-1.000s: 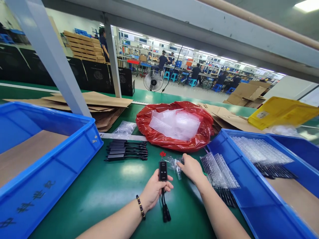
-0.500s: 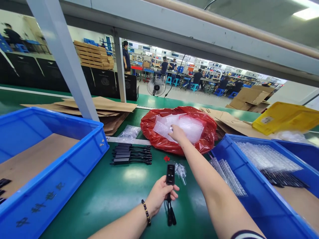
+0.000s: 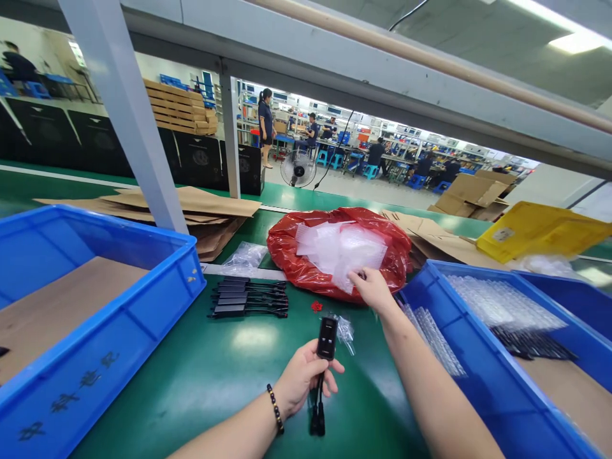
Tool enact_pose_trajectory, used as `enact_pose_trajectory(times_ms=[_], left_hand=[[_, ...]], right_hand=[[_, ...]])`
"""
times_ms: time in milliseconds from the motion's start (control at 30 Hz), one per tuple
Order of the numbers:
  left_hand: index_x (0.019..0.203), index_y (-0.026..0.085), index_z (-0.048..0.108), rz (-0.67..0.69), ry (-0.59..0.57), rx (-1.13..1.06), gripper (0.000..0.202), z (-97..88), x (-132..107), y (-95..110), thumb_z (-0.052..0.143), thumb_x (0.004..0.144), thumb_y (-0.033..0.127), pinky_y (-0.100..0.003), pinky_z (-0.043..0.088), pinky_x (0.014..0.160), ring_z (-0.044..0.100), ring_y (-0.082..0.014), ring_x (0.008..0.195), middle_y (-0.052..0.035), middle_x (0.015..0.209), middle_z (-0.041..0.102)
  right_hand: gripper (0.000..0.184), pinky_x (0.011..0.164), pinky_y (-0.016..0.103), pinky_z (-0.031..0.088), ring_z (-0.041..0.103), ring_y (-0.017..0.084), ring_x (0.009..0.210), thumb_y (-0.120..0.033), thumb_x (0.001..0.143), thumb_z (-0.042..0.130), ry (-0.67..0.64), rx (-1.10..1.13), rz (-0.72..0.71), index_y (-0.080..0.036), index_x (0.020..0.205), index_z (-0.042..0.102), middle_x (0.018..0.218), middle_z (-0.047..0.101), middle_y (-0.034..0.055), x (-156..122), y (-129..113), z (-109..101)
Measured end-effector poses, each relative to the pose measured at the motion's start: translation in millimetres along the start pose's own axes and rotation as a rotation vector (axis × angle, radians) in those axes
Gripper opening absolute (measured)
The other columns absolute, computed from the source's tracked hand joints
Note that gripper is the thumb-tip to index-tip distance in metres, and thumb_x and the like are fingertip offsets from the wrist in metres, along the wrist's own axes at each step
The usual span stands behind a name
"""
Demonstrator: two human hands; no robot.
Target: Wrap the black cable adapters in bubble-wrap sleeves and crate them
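Observation:
Between the thumb and fingers of my left hand (image 3: 306, 376) is a small black electronic device (image 3: 327, 338), held upright, its two short cables (image 3: 318, 408) hanging below. My right hand (image 3: 373, 290) pinches the corner of a bubble wrap bag (image 3: 345, 271) at the front of a red plastic bag (image 3: 296, 271). More bubble wrap bags (image 3: 318, 242) lie heaped inside the red bag. Left of it, several black devices with cables (image 3: 248, 296) rest in a row on the green table (image 3: 229, 382). Small red pieces (image 3: 316, 306) and clear plastic pieces (image 3: 345, 331) lie behind the held device.
Blue bins stand on the left (image 3: 119, 325) and right (image 3: 478, 357); the right one contains bubble-wrapped items (image 3: 502, 299). Flat cardboard (image 3: 210, 204) and a clear plastic bag (image 3: 245, 256) lie further back. A metal post (image 3: 129, 121) rises near the left bin. A fan (image 3: 298, 171) and co-workers are beyond.
My right hand has come back toward me and right, drawing a bubble wrap bag from the heap to the red bag's front edge. The left hand still holds the device, its cables swung slightly left.

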State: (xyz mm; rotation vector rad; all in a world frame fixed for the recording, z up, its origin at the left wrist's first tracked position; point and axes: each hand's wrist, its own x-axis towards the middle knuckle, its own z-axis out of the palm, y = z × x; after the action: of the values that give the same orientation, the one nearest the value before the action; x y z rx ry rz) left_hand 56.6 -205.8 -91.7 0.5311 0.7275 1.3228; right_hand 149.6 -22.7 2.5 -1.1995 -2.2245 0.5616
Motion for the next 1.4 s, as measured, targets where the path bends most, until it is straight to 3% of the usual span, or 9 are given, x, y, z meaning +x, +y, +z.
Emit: enact_pose_trajectory(times_ms=[67,200,333,467,667,800,900,1133,1400], left_hand=[[0.085,0.014,0.05,-0.023,-0.083,-0.001,0.027,-0.1,-1,-2,0.066,0.067,0.025,-0.016,0.04,0.033,0.06,-0.0122,0.042,-0.0073,0.071,0.068],[0.085,0.014,0.05,-0.079,-0.216,0.004,0.027,-0.4,-4,-6,0.067,0.067,0.025,-0.016,0.04,0.032,0.061,-0.0143,0.042,-0.0088,0.069,0.07],[0.1,0.015,0.049,-0.106,-0.26,0.001,0.037,-0.6,-5,-5,0.066,0.07,0.026,-0.017,0.043,0.034,0.063,-0.0156,0.044,-0.0095,0.073,0.07],[0.136,0.022,0.015,-0.098,-0.229,0.0,0.081,-0.9,-5,-2,0.064,0.073,0.025,-0.018,0.045,0.037,0.065,-0.0175,0.048,-0.0089,0.078,0.071],[0.139,0.025,-0.005,-0.042,-0.107,0.017,0.094,-0.8,-2,-1,0.063,0.074,0.024,-0.019,0.045,0.038,0.065,-0.0167,0.049,-0.007,0.078,0.07],[0.135,0.022,0.012,-0.008,-0.041,0.035,0.081,2.0,-2,-2,0.064,0.073,0.028,-0.018,0.046,0.04,0.065,-0.0153,0.049,-0.0057,0.077,0.069],[0.118,0.015,0.035,-0.042,-0.016,0.053,0.058,4.0,-1,-2,0.065,0.071,0.03,-0.018,0.046,0.039,0.064,-0.0145,0.048,-0.0065,0.076,0.068],[0.12,0.019,0.03,-0.112,-0.086,0.072,0.063,3.5,-3,0,0.066,0.069,0.028,-0.019,0.046,0.037,0.065,-0.0165,0.047,-0.0072,0.078,0.07],[0.086,0.014,0.047,-0.108,-0.004,0.106,0.032,4.5,-3,1,0.068,0.068,0.03,-0.016,0.045,0.037,0.063,-0.0142,0.045,-0.0053,0.064,0.068]], right_hand=[[0.037,0.039,0.021,0.025,0.033,0.008,0.04,-0.05,0.073,0.053,0.133,0.366,0.119,-0.02,0.055,0.04,0.042,0.037,-0.0061,-25,12,0],[0.045,0.033,0.019,0.015,0.021,0.004,0.034,-0.058,0.063,0.062,0.151,0.81,0.319,-0.021,0.059,0.037,0.04,0.028,-0.0107,-66,20,12],[0.047,0.033,0.019,0.015,0.022,0.004,0.034,-0.06,0.064,0.06,0.064,0.862,0.3,-0.02,0.056,0.037,0.039,0.029,-0.0102,-91,18,25],[0.047,0.033,0.02,0.015,0.023,0.004,0.034,-0.061,0.07,0.054,-0.265,0.808,0.196,-0.019,0.056,0.042,0.038,0.03,-0.009,-103,22,26],[0.042,0.037,0.02,0.017,0.025,0.004,0.038,-0.054,0.073,0.056,-0.445,0.703,0.162,-0.017,0.055,0.045,0.043,0.033,-0.0074,-107,21,18],[0.04,0.039,0.019,0.019,0.027,0.004,0.04,-0.05,0.072,0.058,-0.587,0.676,0.103,-0.014,0.055,0.051,0.045,0.039,-0.0055,-108,15,18],[0.041,0.038,0.019,0.017,0.025,0.004,0.039,-0.052,0.074,0.056,-0.515,0.697,0.143,-0.014,0.058,0.051,0.043,0.034,-0.0071,-107,18,23],[0.045,0.038,0.02,0.018,0.025,0.004,0.039,-0.053,0.075,0.055,-0.577,0.731,0.12,-0.015,0.052,0.045,0.042,0.031,-0.0076,-107,29,19],[0.038,0.042,0.019,0.026,0.032,0.004,0.044,-0.048,0.068,0.064,-0.616,0.838,0.099,-0.011,0.063,0.06,0.05,0.046,-0.0036,-110,23,16]])
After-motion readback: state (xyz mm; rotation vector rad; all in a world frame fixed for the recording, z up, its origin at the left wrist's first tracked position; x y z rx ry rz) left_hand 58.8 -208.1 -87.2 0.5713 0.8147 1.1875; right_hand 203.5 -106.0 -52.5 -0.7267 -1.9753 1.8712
